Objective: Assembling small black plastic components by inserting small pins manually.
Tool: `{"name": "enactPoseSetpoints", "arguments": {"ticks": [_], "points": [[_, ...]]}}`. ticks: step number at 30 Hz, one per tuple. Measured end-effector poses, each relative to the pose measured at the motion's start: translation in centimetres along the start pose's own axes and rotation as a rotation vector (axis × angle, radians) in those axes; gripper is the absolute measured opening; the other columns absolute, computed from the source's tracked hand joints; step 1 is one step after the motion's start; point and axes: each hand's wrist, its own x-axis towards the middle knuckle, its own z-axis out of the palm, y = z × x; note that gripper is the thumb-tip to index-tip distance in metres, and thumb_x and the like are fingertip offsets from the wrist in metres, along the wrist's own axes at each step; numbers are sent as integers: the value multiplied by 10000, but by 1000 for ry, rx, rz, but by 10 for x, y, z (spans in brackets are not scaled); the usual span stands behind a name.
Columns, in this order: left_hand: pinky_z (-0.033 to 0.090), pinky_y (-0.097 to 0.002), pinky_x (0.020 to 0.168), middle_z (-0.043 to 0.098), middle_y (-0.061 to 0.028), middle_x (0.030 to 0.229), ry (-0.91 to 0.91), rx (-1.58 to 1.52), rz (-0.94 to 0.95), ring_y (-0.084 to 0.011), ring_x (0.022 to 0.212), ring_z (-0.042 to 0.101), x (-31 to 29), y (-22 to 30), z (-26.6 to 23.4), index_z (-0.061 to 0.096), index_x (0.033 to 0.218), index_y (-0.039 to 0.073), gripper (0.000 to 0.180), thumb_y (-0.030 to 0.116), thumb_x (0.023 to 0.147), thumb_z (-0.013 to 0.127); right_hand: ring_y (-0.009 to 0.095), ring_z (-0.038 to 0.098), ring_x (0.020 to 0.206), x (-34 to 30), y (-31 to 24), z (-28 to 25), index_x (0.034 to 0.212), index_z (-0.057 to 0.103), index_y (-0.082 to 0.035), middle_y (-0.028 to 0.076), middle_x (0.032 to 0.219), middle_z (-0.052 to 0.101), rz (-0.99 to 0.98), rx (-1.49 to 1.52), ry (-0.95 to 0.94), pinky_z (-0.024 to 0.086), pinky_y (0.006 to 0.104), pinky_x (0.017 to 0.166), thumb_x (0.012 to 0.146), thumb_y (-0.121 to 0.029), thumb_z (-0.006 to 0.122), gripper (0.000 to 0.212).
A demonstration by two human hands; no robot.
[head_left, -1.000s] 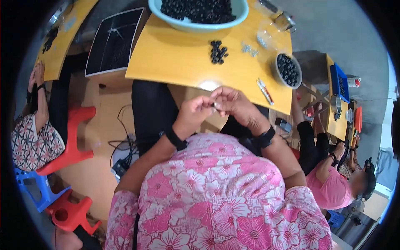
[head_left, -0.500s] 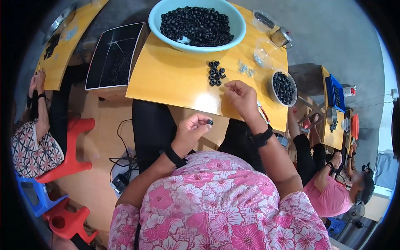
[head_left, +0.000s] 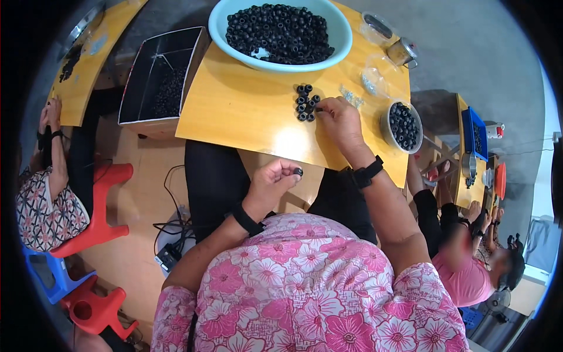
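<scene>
My left hand (head_left: 271,185) is closed in a pinch above my lap, just off the table's near edge. Between its thumb and fingers sits a short black ring-shaped plastic part (head_left: 298,172). My right hand (head_left: 343,123) reaches over the yellow table (head_left: 234,111), with thumb and forefinger pinched on a small black piece (head_left: 319,110). That piece is at the right edge of a small group of black hollow parts (head_left: 306,104) on the tabletop. Behind the right hand lie scattered small clear pieces (head_left: 350,95).
A light-blue basin (head_left: 214,35) of black parts stands at the back. On the right are a round tub (head_left: 387,134) of black parts, a clear container (head_left: 381,79) and a metal mug (head_left: 402,53). A lined box (head_left: 190,88) stands left. Other people sit at tables on both sides.
My right hand has moved slightly forward, its fingertips now at the small piece beside the group. The left hand still holds its black part in nearly the same place.
</scene>
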Motion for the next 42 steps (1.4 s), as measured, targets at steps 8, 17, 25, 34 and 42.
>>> {"name": "enactPoseSetpoints", "arguments": {"ticks": [8,17,25,34,42], "points": [[464,-203,763,630,6,912,29,16,-23,-50,831,578,1,8,3,620,1001,31,157,18,844,629,353,601,852,-19,-13,-10,845,640,-34,178,860,614,-9,-65,-64,488,419,740,789,-44,574,87],[450,-197,762,604,12,909,28,-14,-11,-46,824,557,-6,7,4,611,990,30,147,8,846,623,262,637,714,-51,-8,-12,862,630,-11,130,795,649,0,193,-39,510,342,670,771,-45,633,97],[465,-211,759,605,-4,909,5,-5,40,-60,818,567,-13,9,5,599,1017,16,152,28,866,612,111,611,667,-82,-36,-22,906,632,38,61,774,648,363,870,-283,507,236,622,801,70,622,110],[490,-226,782,616,-23,940,-27,-9,59,-78,864,586,-17,6,4,593,1044,14,166,19,878,609,100,604,655,-94,-60,-33,929,666,53,61,787,658,370,878,-368,505,224,621,811,65,620,127],[476,-217,769,630,-26,938,-17,-21,79,-68,843,576,-19,5,5,600,1025,-4,164,13,865,624,96,606,651,-98,-62,-32,946,667,54,64,788,663,360,809,-391,509,223,617,827,49,608,133]]}}
